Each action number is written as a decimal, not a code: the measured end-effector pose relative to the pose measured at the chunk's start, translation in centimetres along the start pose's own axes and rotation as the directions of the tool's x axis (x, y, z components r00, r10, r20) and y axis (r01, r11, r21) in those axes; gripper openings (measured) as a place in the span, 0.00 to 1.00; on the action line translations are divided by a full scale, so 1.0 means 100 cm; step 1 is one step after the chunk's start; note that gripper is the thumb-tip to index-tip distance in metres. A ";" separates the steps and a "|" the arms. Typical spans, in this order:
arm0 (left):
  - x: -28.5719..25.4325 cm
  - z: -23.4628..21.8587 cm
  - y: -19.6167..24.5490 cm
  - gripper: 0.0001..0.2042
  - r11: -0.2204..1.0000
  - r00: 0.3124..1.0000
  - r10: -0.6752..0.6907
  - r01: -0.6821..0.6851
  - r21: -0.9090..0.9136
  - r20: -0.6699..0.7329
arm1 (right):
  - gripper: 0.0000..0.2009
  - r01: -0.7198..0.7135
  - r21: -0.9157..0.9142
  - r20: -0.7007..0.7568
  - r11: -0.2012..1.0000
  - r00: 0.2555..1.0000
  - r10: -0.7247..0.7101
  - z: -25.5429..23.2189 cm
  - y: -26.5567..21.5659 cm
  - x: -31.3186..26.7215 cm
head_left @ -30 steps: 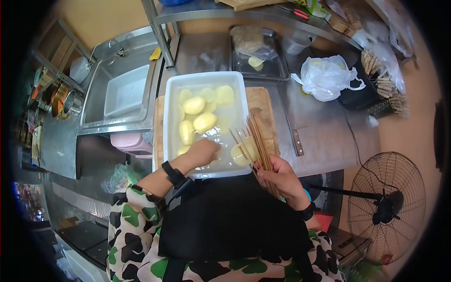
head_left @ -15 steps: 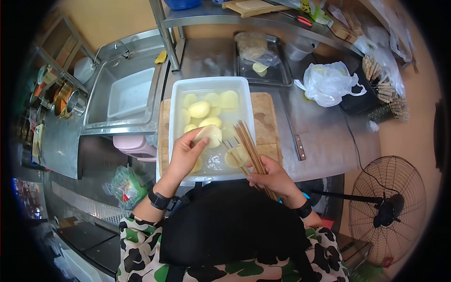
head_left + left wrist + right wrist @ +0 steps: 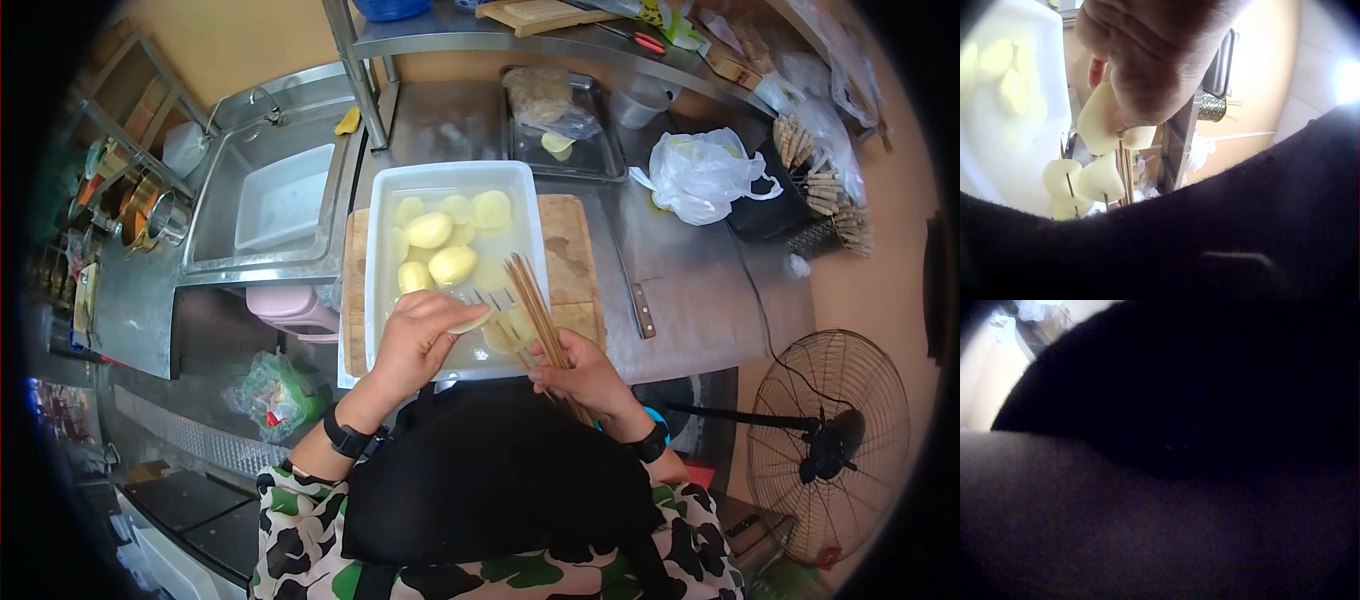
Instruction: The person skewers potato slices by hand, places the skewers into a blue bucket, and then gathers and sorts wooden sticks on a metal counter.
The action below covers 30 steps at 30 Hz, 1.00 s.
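Observation:
Over the white tub [image 3: 377, 190], my left hand [image 3: 412, 345] pinches a thin potato slice [image 3: 470, 322]. In the left wrist view that potato slice [image 3: 1099, 119] meets a skewer point near the thumb. My right hand [image 3: 585, 375] grips a bundle of wooden skewers [image 3: 538, 308], tips pointing up and away. Skewered slices [image 3: 1102, 178] hang on a few separate sticks beside the bundle. Peeled potatoes [image 3: 453, 266] and pale slices [image 3: 491, 210] lie in the tub's water. The right wrist view is mostly dark, blocked by cloth and skin.
Beneath the tub lies a wooden board [image 3: 570, 240]. A long knife [image 3: 642, 310] rests to its right. Behind are a dark tray [image 3: 615, 160] and a white plastic bag [image 3: 700, 175]. A sink [image 3: 210, 225] stands left, a fan [image 3: 825, 445] right.
My left hand came up out of the tub with a potato slice, then moved right to the skewer tips, turning the slice flatter. My right hand keeps holding the skewers.

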<state>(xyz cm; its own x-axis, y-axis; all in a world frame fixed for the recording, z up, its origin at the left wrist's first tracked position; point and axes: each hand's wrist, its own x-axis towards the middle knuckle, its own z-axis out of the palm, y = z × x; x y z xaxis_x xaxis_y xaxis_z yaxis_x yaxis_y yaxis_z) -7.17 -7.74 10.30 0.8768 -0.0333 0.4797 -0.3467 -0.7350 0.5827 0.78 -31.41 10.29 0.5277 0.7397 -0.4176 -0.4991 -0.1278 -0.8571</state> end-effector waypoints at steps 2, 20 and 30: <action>-0.002 0.006 0.001 0.16 0.964 0.953 -0.260 0.245 -0.107 -0.153 | 0.14 0.009 -0.010 -0.010 1.000 1.000 -0.009 -0.001 0.000 0.000; -0.014 -0.004 0.000 0.14 0.423 0.763 -0.607 0.546 -0.723 0.222 | 0.16 -0.011 -0.027 0.060 1.000 0.998 0.013 0.011 0.004 0.000; -0.002 0.019 0.012 0.19 0.821 0.886 -0.318 0.436 -0.370 0.339 | 0.15 0.003 -0.045 -0.003 0.999 1.000 -0.003 0.000 0.008 0.001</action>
<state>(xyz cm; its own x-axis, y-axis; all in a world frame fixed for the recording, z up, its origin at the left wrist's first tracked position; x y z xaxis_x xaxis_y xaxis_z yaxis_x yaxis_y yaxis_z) -7.12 -9.90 9.70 0.9995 -0.0255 0.0176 -0.0258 -0.3674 0.9297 0.42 -31.42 9.58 0.5310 0.7382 -0.4161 -0.4660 -0.1557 -0.8710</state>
